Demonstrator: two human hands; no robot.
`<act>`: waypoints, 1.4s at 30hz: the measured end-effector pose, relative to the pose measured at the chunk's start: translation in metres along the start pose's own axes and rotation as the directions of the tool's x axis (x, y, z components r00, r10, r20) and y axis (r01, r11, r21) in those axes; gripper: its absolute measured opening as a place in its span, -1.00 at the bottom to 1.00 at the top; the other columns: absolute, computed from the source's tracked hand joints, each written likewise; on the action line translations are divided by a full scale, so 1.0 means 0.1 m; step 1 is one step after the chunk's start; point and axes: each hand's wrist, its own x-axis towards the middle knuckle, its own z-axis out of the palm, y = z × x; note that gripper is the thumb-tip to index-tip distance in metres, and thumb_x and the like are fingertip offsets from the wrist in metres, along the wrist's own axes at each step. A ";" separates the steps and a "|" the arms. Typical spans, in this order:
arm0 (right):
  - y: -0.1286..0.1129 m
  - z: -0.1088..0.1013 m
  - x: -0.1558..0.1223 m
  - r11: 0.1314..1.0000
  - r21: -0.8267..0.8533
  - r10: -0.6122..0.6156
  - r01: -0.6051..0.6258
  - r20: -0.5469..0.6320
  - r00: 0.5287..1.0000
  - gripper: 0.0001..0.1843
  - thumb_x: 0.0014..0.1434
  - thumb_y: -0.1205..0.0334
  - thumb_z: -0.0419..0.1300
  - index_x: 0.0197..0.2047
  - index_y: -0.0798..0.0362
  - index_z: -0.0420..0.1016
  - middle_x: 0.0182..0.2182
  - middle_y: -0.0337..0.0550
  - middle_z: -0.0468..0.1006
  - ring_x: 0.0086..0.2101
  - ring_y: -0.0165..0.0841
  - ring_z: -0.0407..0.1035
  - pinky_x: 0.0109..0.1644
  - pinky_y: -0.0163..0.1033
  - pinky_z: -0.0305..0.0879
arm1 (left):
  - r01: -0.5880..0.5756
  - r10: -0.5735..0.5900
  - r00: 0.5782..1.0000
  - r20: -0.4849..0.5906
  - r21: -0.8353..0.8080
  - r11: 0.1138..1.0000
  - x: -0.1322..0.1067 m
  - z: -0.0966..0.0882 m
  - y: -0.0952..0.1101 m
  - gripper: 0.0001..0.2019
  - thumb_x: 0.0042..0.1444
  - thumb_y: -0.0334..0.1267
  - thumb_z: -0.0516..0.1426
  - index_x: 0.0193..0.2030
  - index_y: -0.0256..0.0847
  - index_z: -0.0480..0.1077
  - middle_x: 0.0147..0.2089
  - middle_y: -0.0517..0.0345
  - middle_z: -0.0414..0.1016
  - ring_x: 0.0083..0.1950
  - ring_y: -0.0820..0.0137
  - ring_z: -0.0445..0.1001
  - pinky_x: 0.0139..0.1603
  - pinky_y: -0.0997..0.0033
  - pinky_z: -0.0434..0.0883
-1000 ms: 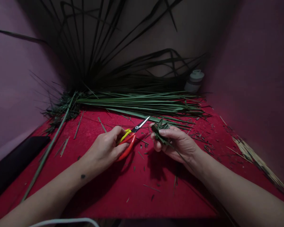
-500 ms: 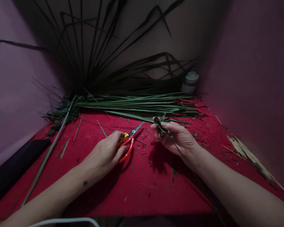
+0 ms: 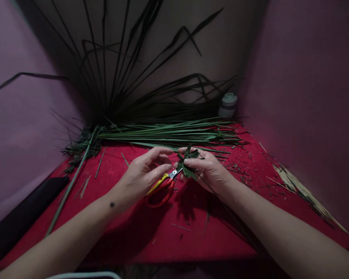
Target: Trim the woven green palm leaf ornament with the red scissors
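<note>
My left hand (image 3: 144, 172) holds scissors (image 3: 162, 188) with red and yellow handles low in its grip. Its thumb and forefinger reach toward my right hand, and the short blades point at a small folded green leaf piece (image 3: 187, 162). My right hand (image 3: 211, 172) pinches that leaf piece between thumb and fingers, a thin leaf strip trailing back under the wrist. Both hands hover close together just above a red cloth (image 3: 192, 240) near its middle.
A bundle of long green leaves (image 3: 168, 133) lies across the back of the cloth, with dark fronds rising behind. A white jar (image 3: 227, 105) stands at the back right. Dry pale sticks (image 3: 302, 193) lie right, a black object (image 3: 20, 213) left. Leaf scraps litter the cloth.
My left hand has lifted the scissors off the cloth and moved right. The right hand has shifted slightly left, so the blades now meet the leaf piece.
</note>
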 end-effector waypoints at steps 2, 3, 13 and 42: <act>0.01 0.01 -0.01 1.000 0.011 0.015 -0.015 0.073 0.997 -0.64 -0.12 0.43 0.30 -0.18 0.14 0.45 -0.47 -0.21 0.53 -0.54 -0.44 0.40 -0.53 -0.33 0.43 | 0.003 -0.001 1.000 0.010 -0.187 0.982 0.09 0.05 0.05 -0.72 0.02 -0.22 0.21 -0.12 -0.25 0.40 -0.19 0.09 0.47 -0.22 0.37 0.45 -0.22 0.41 0.40; 0.02 0.02 -0.01 1.000 0.015 0.019 -0.021 0.112 0.994 -0.66 -0.11 0.43 0.29 -0.18 0.15 0.45 -0.45 -0.20 0.53 -0.55 -0.45 0.39 -0.55 -0.35 0.42 | 0.010 -0.008 1.000 0.012 -0.235 0.972 0.12 0.08 0.05 -0.76 -0.01 -0.25 0.23 -0.19 -0.27 0.43 -0.21 0.10 0.47 -0.24 0.39 0.45 -0.23 0.43 0.41; 0.09 -0.05 0.01 0.998 -0.008 0.060 -0.059 0.147 0.987 -0.59 -0.12 0.41 0.33 -0.15 0.12 0.39 -0.40 -0.20 0.49 -0.49 -0.37 0.43 -0.55 -0.28 0.45 | 0.141 -0.131 0.990 0.052 -0.431 0.891 0.15 0.11 -0.12 -0.82 -0.10 -0.31 0.31 -0.31 -0.26 0.49 -0.30 0.17 0.54 -0.36 0.48 0.46 -0.30 0.51 0.40; 0.09 0.04 -0.02 0.992 -0.034 0.123 -0.119 0.132 0.984 -0.56 -0.21 0.42 0.35 -0.19 0.15 0.40 -0.48 -0.20 0.49 -0.52 -0.41 0.40 -0.51 -0.32 0.40 | 0.159 -0.053 0.978 0.204 -0.551 0.819 0.13 0.06 -0.18 -0.90 -0.10 -0.44 0.28 -0.39 -0.26 0.50 -0.28 0.16 0.49 -0.27 0.43 0.47 -0.21 0.48 0.43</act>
